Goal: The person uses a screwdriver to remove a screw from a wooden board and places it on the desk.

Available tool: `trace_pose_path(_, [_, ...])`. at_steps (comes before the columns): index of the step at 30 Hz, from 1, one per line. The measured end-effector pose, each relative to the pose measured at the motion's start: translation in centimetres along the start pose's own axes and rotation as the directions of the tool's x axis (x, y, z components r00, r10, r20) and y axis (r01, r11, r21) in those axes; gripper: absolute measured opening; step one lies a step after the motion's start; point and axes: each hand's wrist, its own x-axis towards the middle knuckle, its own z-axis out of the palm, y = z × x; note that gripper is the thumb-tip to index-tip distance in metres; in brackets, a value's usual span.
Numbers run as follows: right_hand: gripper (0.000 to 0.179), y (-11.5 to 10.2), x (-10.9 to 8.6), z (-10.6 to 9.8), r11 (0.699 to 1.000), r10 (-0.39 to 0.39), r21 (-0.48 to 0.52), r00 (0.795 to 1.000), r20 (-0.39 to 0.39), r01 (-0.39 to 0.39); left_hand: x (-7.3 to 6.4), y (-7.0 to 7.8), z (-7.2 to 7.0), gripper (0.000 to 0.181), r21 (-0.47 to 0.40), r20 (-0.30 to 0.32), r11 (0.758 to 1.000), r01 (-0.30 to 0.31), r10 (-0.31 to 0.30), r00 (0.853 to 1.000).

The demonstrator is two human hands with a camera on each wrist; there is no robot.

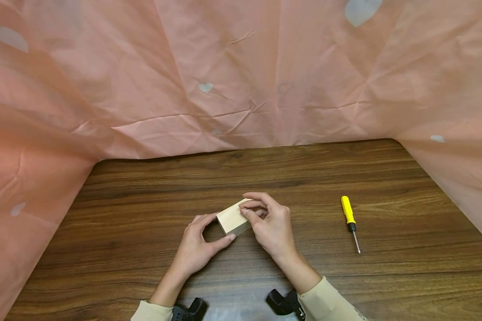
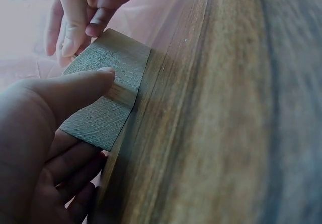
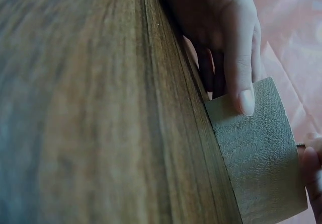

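A pale wooden block rests on the table in the middle of the head view, its smooth face up. My left hand grips its left end, thumb on the near side and fingers round the far side. The right hand is over the block's right end, its thumb and forefinger pinching a thin metal screw. In the right wrist view the screw's shank shows between those fingertips and the block's top edge. The rest of the screw is hidden by the fingers.
A screwdriver with a yellow and black handle lies to the right on the brown wood-grain table, its tip toward me. Pink cloth with pale hearts hangs behind the table and along both sides.
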Motion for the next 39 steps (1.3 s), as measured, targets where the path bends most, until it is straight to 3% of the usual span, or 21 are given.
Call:
trace_pose_path(16, [0.035, 0.07, -0.08, -0.03, 0.997, 0.01, 0.071, 1.0, 0.01, -0.011, -0.02, 0.03, -0.05, 0.059, 0.019, -0.017, 1.0, -0.015, 0.015, 1.0])
trace_pose_path(21, [0.034, 0.06, 0.22, -0.3, 0.996, 0.044, 0.078, 0.999, 0.025, -0.046, 0.02, 0.08, -0.12, 0.06, 0.016, -0.014, 1.0, -0.011, 0.011, 1.0])
trace_pose_path(30, [0.027, -0.12, 0.38, -0.63, 0.99, 0.134, 0.039, 0.991, 0.025, -0.134, 0.15, 0.08, -0.09, 0.06, 0.017, -0.005, 1.0, -0.003, 0.003, 1.0])
trace_pose_path(39, [0.025, -0.11, 0.39, -0.63, 0.99, 0.133, 0.034, 0.991, 0.007, -0.134, 0.24, -0.02, -0.01, 0.057, 0.001, -0.004, 0.999, -0.043, 0.043, 0.999])
